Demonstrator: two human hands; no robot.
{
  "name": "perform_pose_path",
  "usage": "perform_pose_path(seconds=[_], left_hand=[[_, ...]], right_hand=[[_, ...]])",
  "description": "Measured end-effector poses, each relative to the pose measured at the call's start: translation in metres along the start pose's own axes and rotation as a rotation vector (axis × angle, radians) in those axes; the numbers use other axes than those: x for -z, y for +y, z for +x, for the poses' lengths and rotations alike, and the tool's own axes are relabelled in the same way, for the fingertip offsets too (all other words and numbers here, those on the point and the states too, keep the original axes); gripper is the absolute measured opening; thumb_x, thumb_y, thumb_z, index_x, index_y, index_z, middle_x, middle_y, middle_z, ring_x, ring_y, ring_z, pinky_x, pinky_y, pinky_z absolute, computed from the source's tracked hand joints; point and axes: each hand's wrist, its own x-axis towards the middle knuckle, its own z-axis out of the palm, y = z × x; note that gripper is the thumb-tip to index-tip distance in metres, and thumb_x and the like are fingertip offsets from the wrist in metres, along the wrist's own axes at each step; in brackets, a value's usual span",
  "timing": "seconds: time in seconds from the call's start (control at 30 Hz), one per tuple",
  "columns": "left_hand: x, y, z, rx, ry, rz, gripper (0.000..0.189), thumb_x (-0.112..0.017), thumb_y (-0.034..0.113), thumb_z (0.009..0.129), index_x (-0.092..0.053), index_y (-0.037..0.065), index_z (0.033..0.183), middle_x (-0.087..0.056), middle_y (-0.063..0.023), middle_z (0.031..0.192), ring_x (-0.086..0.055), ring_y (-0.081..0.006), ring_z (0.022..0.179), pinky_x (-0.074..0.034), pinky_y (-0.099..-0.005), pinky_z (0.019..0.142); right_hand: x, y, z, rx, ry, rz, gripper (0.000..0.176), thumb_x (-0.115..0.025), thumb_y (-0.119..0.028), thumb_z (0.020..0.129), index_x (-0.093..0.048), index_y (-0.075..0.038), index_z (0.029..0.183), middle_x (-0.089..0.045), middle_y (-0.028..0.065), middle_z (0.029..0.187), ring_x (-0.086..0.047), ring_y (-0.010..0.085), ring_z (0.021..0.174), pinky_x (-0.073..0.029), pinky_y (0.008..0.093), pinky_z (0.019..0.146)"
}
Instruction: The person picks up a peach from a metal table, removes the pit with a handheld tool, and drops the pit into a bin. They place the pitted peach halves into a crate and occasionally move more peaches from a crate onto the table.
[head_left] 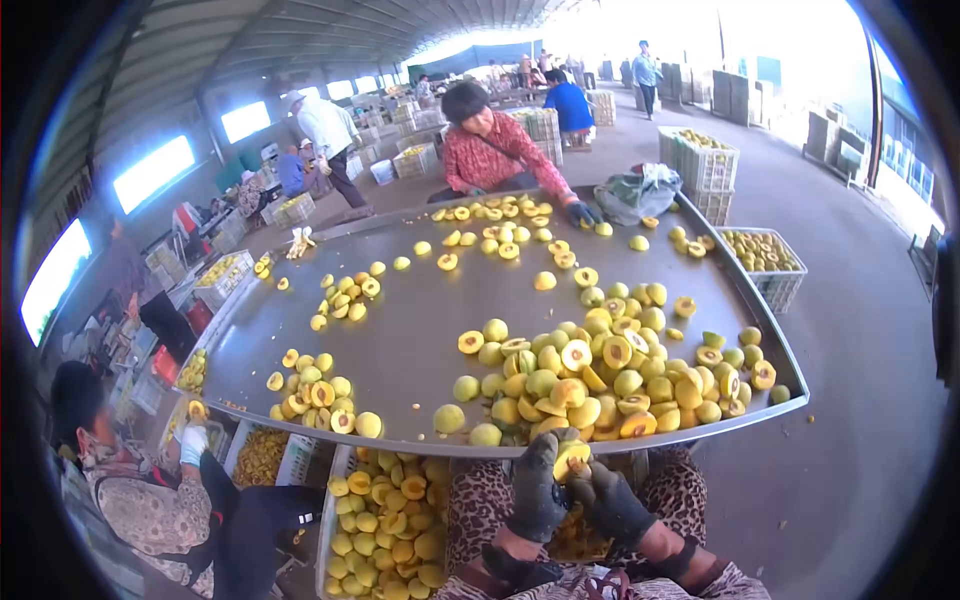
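**Fruit work at a big metal table in an open shed**

A wide shed with a ribbed roof (pixel 250 40) has bright windows along its left side. It opens to daylight at the far end, and a concrete floor (pixel 860 330) runs down the right.

A large grey metal table (pixel 400 330) fills the middle. Near its front right lies a big heap of halved yellow fruit (pixel 600 375), with a smaller heap (pixel 315 395) to the left.

A white crate (pixel 780 285) stands at the table's right, and a fruit-filled crate (pixel 328 540) sits under the near edge. Across the table, a person in a red patterned top (pixel 490 150) reaches onto it.

At the near rim, the wearer's gloved left hand (pixel 535 490) and right hand (pixel 612 503) meet. The fingers of both are curled shut around one yellow fruit (pixel 572 458), held just below the table's edge.
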Motion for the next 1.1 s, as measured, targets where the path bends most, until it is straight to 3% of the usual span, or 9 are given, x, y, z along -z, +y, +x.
perform_pose_path(seconds=[0.1, 0.23, 0.3, 0.47, 0.53, 0.63, 0.77, 1.0, 1.1], left_hand=[[-0.005, 0.014, 0.002, 0.257, 0.098, -0.486, 0.038, -0.041, 0.028, 0.104, -0.062, -0.003, 0.109, -0.067, -0.0105, 0.1, -0.064, -0.0175, 0.088, -0.052, -0.0321, 0.081], [-0.001, 0.031, 0.002, 0.294, 0.073, -0.415, 0.04, -0.044, 0.031, 0.102, -0.065, -0.003, 0.102, -0.069, -0.0101, 0.092, -0.066, -0.0161, 0.084, -0.052, -0.0297, 0.076], [0.004, 0.043, 0.005, 0.303, 0.04, -0.34, 0.039, -0.043, 0.029, 0.102, -0.067, -0.002, 0.098, -0.069, -0.01, 0.087, -0.066, -0.0163, 0.08, -0.052, -0.0298, 0.074], [0.01, 0.041, 0.012, 0.192, -0.058, -0.087, 0.041, -0.04, 0.024, 0.102, -0.069, 0.0, 0.087, -0.07, -0.0101, 0.08, -0.067, -0.0177, 0.071, -0.053, -0.0305, 0.07], [0.005, 0.041, 0.01, 0.168, -0.017, -0.128, 0.041, -0.041, 0.025, 0.101, -0.068, -0.002, 0.086, -0.07, -0.0103, 0.081, -0.067, -0.0186, 0.07, -0.053, -0.0305, 0.069], [-0.002, 0.042, 0.006, 0.449, 0.113, -0.603, 0.038, -0.046, 0.023, 0.099, -0.067, -0.004, 0.084, -0.07, -0.0109, 0.079, -0.066, -0.019, 0.067, -0.052, -0.03, 0.065], [-0.01, 0.04, 0.009, 0.257, 0.196, -0.265, 0.033, -0.053, 0.021, 0.096, -0.067, -0.006, 0.083, -0.069, -0.0112, 0.075, -0.063, -0.0167, 0.063, -0.051, -0.0283, 0.062], [-0.027, 0.049, 0.007, 0.107, 0.296, -0.208, 0.022, -0.054, 0.015, 0.093, -0.066, -0.003, 0.088, -0.068, -0.0091, 0.085, -0.062, -0.0164, 0.076, -0.05, -0.0297, 0.071], [-0.023, 0.071, 0.005, -0.227, 0.161, 0.126, 0.027, -0.049, 0.015, 0.096, -0.062, -0.007, 0.088, -0.066, -0.0131, 0.089, -0.062, -0.0207, 0.081, -0.05, -0.0319, 0.077]], right_hand=[[-0.006, 0.002, -0.002, -0.059, 0.011, 0.129, 0.024, -0.058, -0.023, 0.096, -0.057, 0.0, 0.089, -0.065, 0.0224, 0.076, -0.063, 0.0442, 0.071, -0.048, 0.0464, 0.059], [0.004, -0.013, -0.011, 0.037, -0.034, -0.066, 0.023, -0.057, -0.022, 0.096, -0.06, 0.001, 0.095, -0.067, 0.0202, 0.081, -0.067, 0.0354, 0.072, -0.05, 0.0413, 0.063], [0.003, -0.02, -0.015, -0.073, -0.126, 0.188, 0.024, -0.056, -0.021, 0.098, -0.062, 0.002, 0.102, -0.069, 0.0161, 0.088, -0.067, 0.0215, 0.078, -0.051, 0.0361, 0.07], [0.003, -0.027, -0.018, -0.198, -0.182, 0.355, 0.026, -0.056, -0.022, 0.098, -0.062, 0.002, 0.109, -0.068, 0.0083, 0.09, -0.06, 0.0114, 0.084, -0.051, 0.0305, 0.075], [0.003, -0.028, -0.02, -0.17, -0.169, 0.299, 0.026, -0.055, -0.022, 0.099, -0.061, 0.001, 0.11, -0.066, 0.0047, 0.09, -0.058, 0.0099, 0.083, -0.05, 0.0279, 0.074], [-0.007, -0.008, -0.024, -0.189, -0.199, 0.519, 0.027, -0.054, -0.023, 0.1, -0.061, 0.001, 0.11, -0.063, 0.0009, 0.089, -0.056, 0.0083, 0.082, -0.048, 0.0264, 0.072], [0.001, -0.005, -0.019, -0.36, -0.276, 0.623, 0.027, -0.052, -0.023, 0.101, -0.06, 0.001, 0.109, -0.06, -0.0018, 0.089, -0.053, 0.0076, 0.081, -0.047, 0.0273, 0.071], [0.006, -0.012, -0.01, -0.138, -0.234, 0.505, 0.018, -0.052, -0.017, 0.098, -0.059, -0.001, 0.102, -0.06, 0.0084, 0.083, -0.055, 0.015, 0.075, -0.046, 0.0308, 0.07], [0.017, -0.031, -0.017, -0.044, -0.276, 0.564, 0.016, -0.052, -0.016, 0.098, -0.059, -0.002, 0.1, -0.059, 0.0072, 0.081, -0.055, 0.016, 0.072, -0.047, 0.0319, 0.068]])
